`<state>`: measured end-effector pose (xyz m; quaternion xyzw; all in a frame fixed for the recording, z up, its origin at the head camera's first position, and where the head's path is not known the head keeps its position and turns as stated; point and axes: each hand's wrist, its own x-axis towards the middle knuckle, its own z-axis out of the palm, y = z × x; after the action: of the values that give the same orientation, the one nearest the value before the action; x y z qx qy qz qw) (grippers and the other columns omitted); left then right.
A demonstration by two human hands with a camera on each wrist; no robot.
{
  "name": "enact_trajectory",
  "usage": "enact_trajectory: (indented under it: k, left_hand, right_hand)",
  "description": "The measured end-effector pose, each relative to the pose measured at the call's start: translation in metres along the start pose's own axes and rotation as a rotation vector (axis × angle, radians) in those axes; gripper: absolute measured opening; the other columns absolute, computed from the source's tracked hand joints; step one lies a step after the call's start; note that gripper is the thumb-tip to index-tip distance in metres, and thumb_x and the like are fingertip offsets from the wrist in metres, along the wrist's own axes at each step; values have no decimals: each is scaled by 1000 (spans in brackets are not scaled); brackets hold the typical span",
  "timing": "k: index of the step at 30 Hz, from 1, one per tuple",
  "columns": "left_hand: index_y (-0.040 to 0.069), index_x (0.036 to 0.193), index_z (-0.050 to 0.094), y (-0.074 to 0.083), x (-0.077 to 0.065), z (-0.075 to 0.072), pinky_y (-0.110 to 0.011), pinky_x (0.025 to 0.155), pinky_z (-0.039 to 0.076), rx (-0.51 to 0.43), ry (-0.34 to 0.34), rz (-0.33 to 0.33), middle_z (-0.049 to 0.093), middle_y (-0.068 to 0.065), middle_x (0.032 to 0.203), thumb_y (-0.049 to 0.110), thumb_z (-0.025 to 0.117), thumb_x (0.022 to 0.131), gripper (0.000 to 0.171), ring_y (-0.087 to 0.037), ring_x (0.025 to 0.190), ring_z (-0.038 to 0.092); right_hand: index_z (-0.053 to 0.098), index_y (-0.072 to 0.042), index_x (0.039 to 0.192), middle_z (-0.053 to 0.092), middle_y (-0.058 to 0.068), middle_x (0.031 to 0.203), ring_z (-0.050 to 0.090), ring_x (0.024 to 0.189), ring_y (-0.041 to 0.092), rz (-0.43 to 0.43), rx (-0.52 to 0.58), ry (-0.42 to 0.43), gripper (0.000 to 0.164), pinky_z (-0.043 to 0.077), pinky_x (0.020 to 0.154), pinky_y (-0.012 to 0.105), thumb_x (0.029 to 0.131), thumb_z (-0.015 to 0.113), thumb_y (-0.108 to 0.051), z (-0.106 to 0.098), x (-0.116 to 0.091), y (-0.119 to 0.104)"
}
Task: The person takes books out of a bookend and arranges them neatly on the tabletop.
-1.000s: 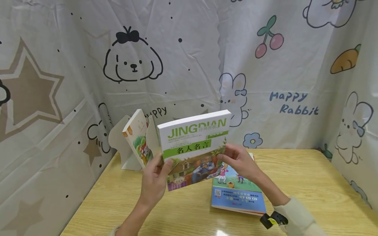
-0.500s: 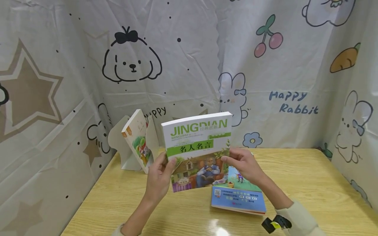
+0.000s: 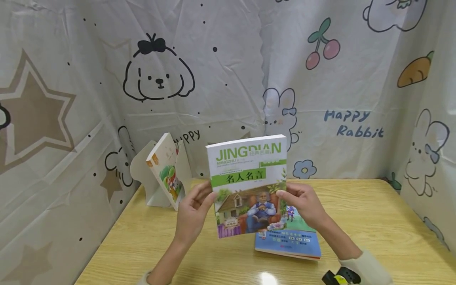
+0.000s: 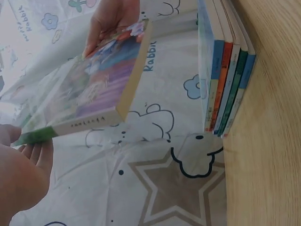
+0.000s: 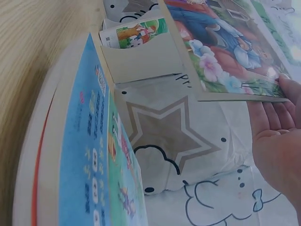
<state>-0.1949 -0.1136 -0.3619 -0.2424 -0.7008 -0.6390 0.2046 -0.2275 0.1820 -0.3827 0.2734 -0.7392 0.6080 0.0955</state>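
A paperback book (image 3: 249, 198) with a white and green cover and a painting of a seated figure is held up above the table, its cover toward the head camera. My left hand (image 3: 192, 213) grips its left edge, thumb on the front and fingers behind. On the opposite edge, my right hand (image 3: 308, 204) pinches it the same way, thumb over the cover. The left wrist view shows the book's spine (image 4: 89, 121) beside my left hand. Behind and below the held book lies a stack of books (image 3: 288, 245), a blue-and-green cover on top, partly hidden.
At the table's back left stands a cream bookend (image 3: 142, 174) with a leaning picture book (image 3: 167, 174) in it. Several spines show in the stack (image 4: 228, 80) from the left wrist. A patterned curtain (image 3: 228, 71) surrounds the wooden table (image 3: 377, 221).
Both hands have carried the book a little to the right and levelled it, so its cover faces the head camera more squarely. It now covers more of the stack.
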Motion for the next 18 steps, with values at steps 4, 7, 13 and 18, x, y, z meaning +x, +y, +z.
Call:
enact_trajectory:
  k: [4, 7, 13, 18]
  left_hand:
    - [-6, 122, 53, 5, 1, -3, -29, 84, 48, -24, -5, 27, 61, -19, 112, -2, 55, 90, 32, -23, 100, 60]
    - [-10, 119, 52, 9, 0, -7, -29, 84, 48, -2, -5, 44, 61, -22, 109, -6, 53, 89, 30, -28, 98, 61]
    - [-13, 112, 55, 13, 1, -19, -28, 84, 48, 66, 38, 43, 61, -24, 106, -8, 53, 89, 24, -31, 97, 60]
    - [-15, 110, 55, 9, 1, -28, -30, 83, 48, 54, 74, 29, 62, -24, 105, -8, 53, 89, 22, -27, 96, 61]
  right_hand:
    - [62, -1, 80, 46, 4, 65, 40, 56, 15, 68, 44, 26, 21, 51, 64, 35, 93, 57, -16, -4, -5, 1]
    - [59, 1, 76, 45, 2, 64, 45, 57, 11, 84, 72, 33, 24, 52, 67, 38, 93, 56, -16, -7, -8, 3]
    - [58, 5, 77, 51, -3, 68, 49, 60, 9, 107, 95, 67, 25, 50, 57, 31, 93, 56, -15, -13, -13, 7]
    - [61, 11, 87, 43, -2, 62, 37, 51, 9, 205, 182, 122, 25, 40, 49, 25, 92, 57, -13, -18, -18, 14]
